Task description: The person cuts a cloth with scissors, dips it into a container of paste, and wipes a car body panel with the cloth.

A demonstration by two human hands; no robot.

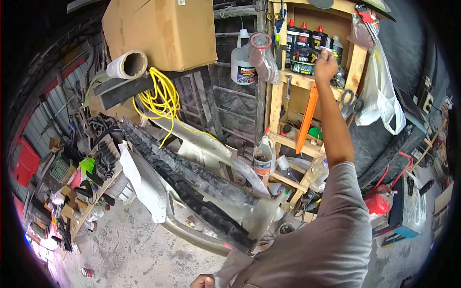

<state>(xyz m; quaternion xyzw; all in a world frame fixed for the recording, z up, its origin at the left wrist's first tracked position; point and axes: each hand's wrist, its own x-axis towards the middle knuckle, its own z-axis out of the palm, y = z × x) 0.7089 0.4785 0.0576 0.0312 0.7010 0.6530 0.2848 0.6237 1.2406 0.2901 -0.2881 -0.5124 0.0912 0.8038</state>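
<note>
Two grips of one person are in view, and the wooden shelf unit (275, 108) serves as the reference for all positions. The right grip (326, 68) is raised to the upper compartment of the shelf unit, in front of the row of black bottles (303, 41) with red caps that stands there. Its fingers are curled nearly closed beside a small white item (327, 48); whether that item is held cannot be told. The left grip (203, 281) is well below and to the left of the shelf unit, cut off by the lower picture edge; its fingers appear bent, and its opening and contents cannot be told. A green container (302, 68) sits beneath the bottles in the same compartment. An orange strip (307, 120) slants down across the front of the shelf unit, and a metal wrench (288, 88) hangs at its left side. Scissors (352, 104) and a white plastic bag (382, 103) are at its right side. A translucent jug (241, 66) hangs to its left. Farther left are a cardboard box (153, 38) and, below that, a coiled yellow cable (165, 91). Long black panels (192, 185) lie at the lower left of the shelf unit; a red tank (379, 204) stands at its lower right.
</note>
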